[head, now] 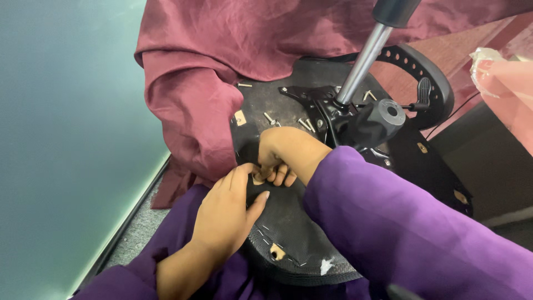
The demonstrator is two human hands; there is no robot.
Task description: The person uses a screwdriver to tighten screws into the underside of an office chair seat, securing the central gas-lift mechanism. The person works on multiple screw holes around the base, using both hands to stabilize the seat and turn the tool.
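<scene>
Resting across the person's lap, an upturned office chair seat [288, 222] shows its black fabric underside to the head camera, with its long axis running from about 7 o'clock near the body up toward 1 o'clock, where the chrome gas-lift column [363, 61] rises out of the black metal mechanism plate [355, 119]. Both hands meet at the seat's left edge, near the middle of the view. The left hand [225, 214] lies palm-down on the fabric with its fingers stretched toward 12 o'clock and its thumb spread toward 3 o'clock, pressing flat and not closed around anything. The right hand [286, 153], coming in from 4 o'clock in a purple sleeve [405, 233], is curled shut with its fingers tucked under, pinching at a small tan spot on the fabric just beside the left fingertips; what it grips, if anything, is hidden. The 2 hands touch, so neither is clearly nearer to that spot. Several loose silver screws [305, 124] lie on the underside at 12 o'clock from the right hand, near the plate. A maroon cloth [194, 83] is heaped behind the seat at 11 o'clock, and a perforated black armrest [427, 69] curves away at 2 o'clock.
</scene>
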